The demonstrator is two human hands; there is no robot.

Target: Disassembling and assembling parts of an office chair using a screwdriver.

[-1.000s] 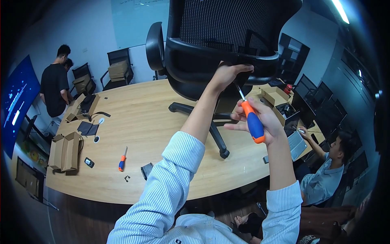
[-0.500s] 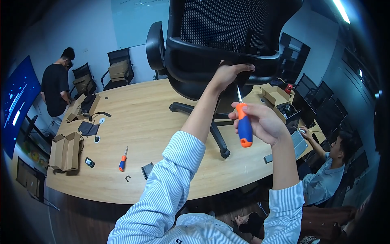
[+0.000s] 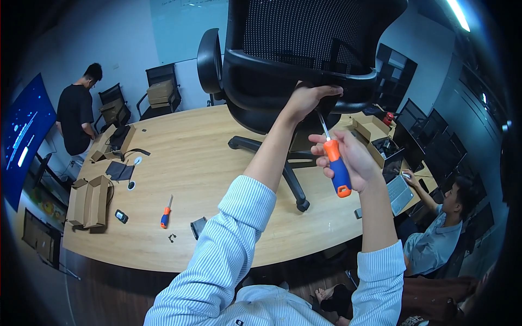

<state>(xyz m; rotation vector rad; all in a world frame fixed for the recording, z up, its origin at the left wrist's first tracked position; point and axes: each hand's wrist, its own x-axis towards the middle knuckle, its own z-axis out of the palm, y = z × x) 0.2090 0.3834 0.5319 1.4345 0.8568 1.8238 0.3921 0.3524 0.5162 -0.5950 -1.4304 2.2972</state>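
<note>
A black office chair (image 3: 296, 62) with a mesh back stands on the table, its back toward me. My left hand (image 3: 311, 100) grips it below the lower edge of the backrest, by the dark support bracket, the fingertips partly hidden behind it. Under that hand, a screwdriver (image 3: 338, 168) with an orange and blue handle points upward, its shaft slanting to the bracket; the tip is hidden. My right hand (image 3: 356, 160) holds the handle loosely, with the fingers curled partly round it. A second, similar screwdriver (image 3: 166, 213) lies on the table to the left, beside small dark parts (image 3: 172, 238).
Along the left of the wooden table (image 3: 217, 174) are an open cardboard box (image 3: 89, 204), a black pouch (image 3: 119, 170) and a small dark device (image 3: 121, 217). One person (image 3: 76, 117) stands at far left; another (image 3: 435, 239) sits at right by a laptop (image 3: 399, 194). The chair base (image 3: 293, 185) spreads over the table.
My right hand has shifted slightly right and its fingers have loosened and turned on the handle. The screwdriver now tilts more, its handle end further right. My left hand keeps its place.
</note>
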